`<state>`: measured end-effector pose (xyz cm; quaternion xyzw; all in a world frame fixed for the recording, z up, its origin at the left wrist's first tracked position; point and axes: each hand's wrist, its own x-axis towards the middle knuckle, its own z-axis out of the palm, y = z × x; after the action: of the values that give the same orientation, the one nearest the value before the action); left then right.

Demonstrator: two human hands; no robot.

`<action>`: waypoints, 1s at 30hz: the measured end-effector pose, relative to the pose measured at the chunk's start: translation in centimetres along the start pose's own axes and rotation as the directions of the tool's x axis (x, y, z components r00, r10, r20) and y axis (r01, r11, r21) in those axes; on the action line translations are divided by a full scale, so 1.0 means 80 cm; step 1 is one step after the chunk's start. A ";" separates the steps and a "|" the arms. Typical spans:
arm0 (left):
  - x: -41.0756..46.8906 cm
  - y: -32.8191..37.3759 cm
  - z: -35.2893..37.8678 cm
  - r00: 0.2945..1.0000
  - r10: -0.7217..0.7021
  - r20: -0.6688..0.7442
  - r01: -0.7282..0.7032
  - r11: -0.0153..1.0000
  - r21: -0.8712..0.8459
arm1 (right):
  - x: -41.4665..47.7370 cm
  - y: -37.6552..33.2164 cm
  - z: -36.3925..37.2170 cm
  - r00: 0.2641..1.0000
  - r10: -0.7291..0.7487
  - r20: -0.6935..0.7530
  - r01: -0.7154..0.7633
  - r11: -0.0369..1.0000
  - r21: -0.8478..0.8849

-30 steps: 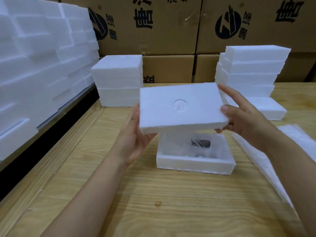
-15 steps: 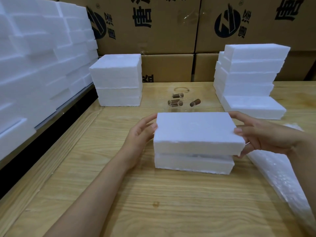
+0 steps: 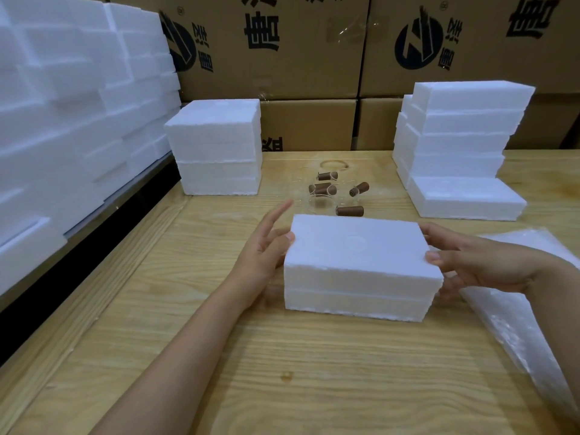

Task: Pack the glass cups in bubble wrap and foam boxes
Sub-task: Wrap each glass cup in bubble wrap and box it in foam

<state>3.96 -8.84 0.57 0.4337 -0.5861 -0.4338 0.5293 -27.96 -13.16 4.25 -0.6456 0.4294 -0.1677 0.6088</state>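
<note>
**Lid seated on the foam box, a hand at each end**

A closed foam box (image 3: pixel 361 268) sits on the wooden counter (image 3: pixel 282 372), about in the middle of the view. Its lid (image 3: pixel 357 243) lies flush on the base (image 3: pixel 354 304), with only a thin seam between them.

The left hand (image 3: pixel 266 249) is at the box's left end. Its fingers (image 3: pixel 281 210) are spread and nearly straight, with the index lifted and pointing away from the person. The thumb tip touches the lid's upper left edge, and the hand grasps nothing.

The right hand (image 3: pixel 480 265) is at the right end. Its thumb rests on top of the lid near the edge, and the index lies along the far right corner. The lower fingers (image 3: pixel 448 290) are blurred against the side of the base. They look extended rather than wrapped round the box.

Just behind the box lie several clear glass cups (image 3: pixel 320 197), hard to make out except for their brown cylindrical parts. Four of those parts show, and the nearest is almost against the box's far edge.

A sheet of bubble wrap (image 3: pixel 518 324) lies on the counter to the right, partly under the right forearm.

At the back left stands a stack of foam boxes (image 3: pixel 216 146). A taller, stepped stack (image 3: pixel 458 146) stands at the back right. More foam pieces (image 3: pixel 62 120) are banked along the left side. Printed cardboard cartons (image 3: pixel 282 58) fill the background.
</note>
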 end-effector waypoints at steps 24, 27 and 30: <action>-0.012 0.001 -0.007 0.980 0.067 0.188 -0.075 0.997 0.033 | 0.013 0.002 0.022 0.959 -0.273 -0.074 0.265 0.958 -0.107; -0.014 -0.001 -0.013 0.965 0.018 0.262 -0.039 0.996 0.076 | 0.010 0.005 0.021 0.964 -0.265 -0.038 0.261 0.962 -0.074; -0.015 -0.003 -0.021 0.928 -0.035 0.371 -0.040 0.980 0.193 | 0.004 0.009 0.023 0.967 -0.252 0.048 0.254 0.965 -0.057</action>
<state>5.72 -7.85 0.18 0.3929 -0.7166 -0.4473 0.3633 -26.67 -12.17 3.09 -0.7172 0.3362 -0.2175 0.5703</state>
